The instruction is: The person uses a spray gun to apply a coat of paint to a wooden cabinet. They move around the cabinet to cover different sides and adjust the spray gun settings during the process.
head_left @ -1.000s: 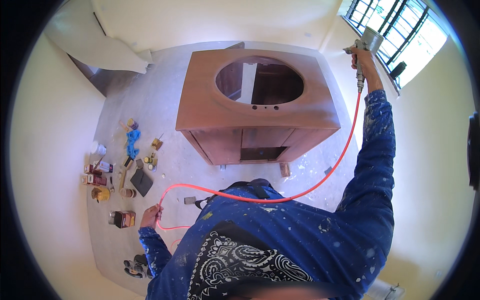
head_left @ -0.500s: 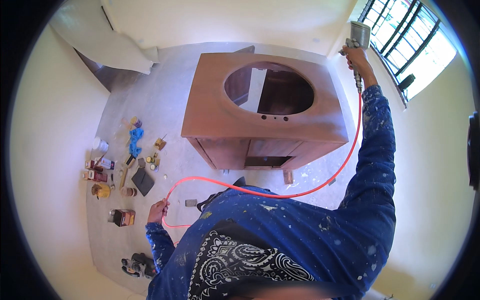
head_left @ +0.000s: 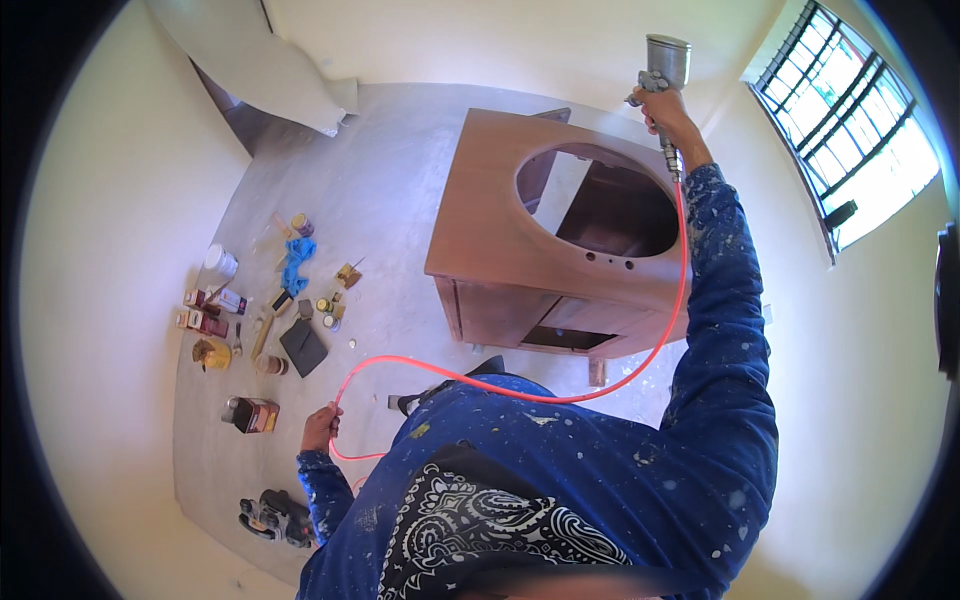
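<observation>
Gripping spray gun (head_left: 668, 64) and red hose (head_left: 560, 400), right and left hands (head_left: 670, 112) (head_left: 320, 427) are closed; tin label (head_left: 264, 415) illegible.

No readable text from where I stand; labels too small or blurred. Printed areas, all on the floor at left: dark rectangular can with an orange-red label (head_left: 262, 416), print illegible. Cluster of red-and-white rectangular cartons (head_left: 212, 325), panels look printed, characters unclear. White rectangular box with a dark panel (head_left: 232, 301) right by them, same, can't make it out. White round plastic tub (head_left: 220, 262) above these, can't tell if marked. Small round tins with yellowish and pale lids (head_left: 329, 310) further right, any lettering too tiny to transcribe.
</observation>
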Motion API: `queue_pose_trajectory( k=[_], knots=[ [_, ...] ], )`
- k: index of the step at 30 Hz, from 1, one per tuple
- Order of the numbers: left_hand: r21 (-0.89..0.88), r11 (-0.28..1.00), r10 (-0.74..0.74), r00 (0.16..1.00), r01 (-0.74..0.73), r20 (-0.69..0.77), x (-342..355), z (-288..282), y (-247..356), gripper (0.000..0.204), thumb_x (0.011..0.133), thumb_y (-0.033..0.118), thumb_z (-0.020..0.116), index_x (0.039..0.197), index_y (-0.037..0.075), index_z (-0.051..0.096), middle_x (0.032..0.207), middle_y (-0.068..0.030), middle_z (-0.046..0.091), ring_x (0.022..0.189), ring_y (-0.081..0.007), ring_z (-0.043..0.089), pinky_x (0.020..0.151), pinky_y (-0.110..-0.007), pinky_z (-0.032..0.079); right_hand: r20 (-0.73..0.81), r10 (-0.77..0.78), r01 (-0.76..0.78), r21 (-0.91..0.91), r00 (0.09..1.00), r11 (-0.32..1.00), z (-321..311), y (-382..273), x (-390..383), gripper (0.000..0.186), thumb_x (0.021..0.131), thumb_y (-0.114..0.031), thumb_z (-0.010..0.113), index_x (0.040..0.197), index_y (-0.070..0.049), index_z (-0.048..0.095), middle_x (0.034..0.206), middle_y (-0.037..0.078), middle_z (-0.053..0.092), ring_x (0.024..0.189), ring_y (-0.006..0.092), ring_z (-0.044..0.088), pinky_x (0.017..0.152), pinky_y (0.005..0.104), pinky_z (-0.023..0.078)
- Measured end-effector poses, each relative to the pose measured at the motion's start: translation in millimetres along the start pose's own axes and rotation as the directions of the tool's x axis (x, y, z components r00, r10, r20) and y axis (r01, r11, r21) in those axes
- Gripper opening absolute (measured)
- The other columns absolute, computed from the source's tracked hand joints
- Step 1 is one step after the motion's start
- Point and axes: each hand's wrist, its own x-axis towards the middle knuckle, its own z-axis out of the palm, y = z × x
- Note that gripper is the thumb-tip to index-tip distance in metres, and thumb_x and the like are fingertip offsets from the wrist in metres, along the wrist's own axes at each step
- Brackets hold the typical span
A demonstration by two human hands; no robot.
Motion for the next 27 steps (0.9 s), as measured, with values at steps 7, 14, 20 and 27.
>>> queue_pose_trajectory(
  k=[7,14,20,27],
  knots=[
    [-0.032,0.999,-0.020,0.999,0.019,-0.036,-0.8,-51.1,-18.8,0.043,0.098,0.046,0.060,0.091,0.004,0.065,0.065,0.0017,0.052,0.051,-0.0093,0.047,0.048,-0.024,0.039,0.130,-0.058,0.050,0.063,0.990,0.997,120.4,-56.0,9.8,0.025,0.087,-0.026,0.070,0.078,-0.005,0.061,0.058,0.000,0.051,0.044,0.0115,0.049,0.039,0.0298,0.038],
    [-0.083,0.996,-0.043,0.994,0.035,-0.097,-4.5,-61.2,-41.3,0.043,0.098,0.047,0.060,0.091,0.004,0.066,0.065,0.0014,0.053,0.050,-0.0095,0.048,0.047,-0.024,0.040,0.271,-0.161,0.116,0.174,0.949,0.978,203.7,-110.9,4.3,0.020,0.088,-0.023,0.070,0.084,-0.005,0.062,0.061,0.001,0.053,0.046,0.0106,0.050,0.041,0.0291,0.039],
    [-0.229,0.973,0.006,0.997,-0.025,-0.083,-4.0,-45.2,-44.5,0.043,0.098,0.045,0.061,0.092,0.004,0.066,0.068,0.0022,0.052,0.056,-0.0074,0.046,0.052,-0.022,0.040,0.372,-0.202,0.044,0.393,0.906,0.919,218.3,-129.3,1.2,0.024,0.092,-0.027,0.071,0.093,-0.003,0.063,0.067,0.004,0.058,0.051,0.0122,0.055,0.043,0.0290,0.045],
    [-0.280,0.960,-0.002,0.998,-0.014,-0.055,0.1,-16.9,-34.8,0.040,0.099,0.044,0.060,0.092,0.004,0.064,0.069,0.0024,0.052,0.058,-0.0078,0.047,0.054,-0.022,0.041,0.327,-0.152,0.043,0.319,0.933,0.947,178.9,-98.3,14.1,0.029,0.089,-0.031,0.076,0.091,-0.005,0.064,0.065,0.002,0.057,0.050,0.0110,0.053,0.042,0.0284,0.043]
  ],
)
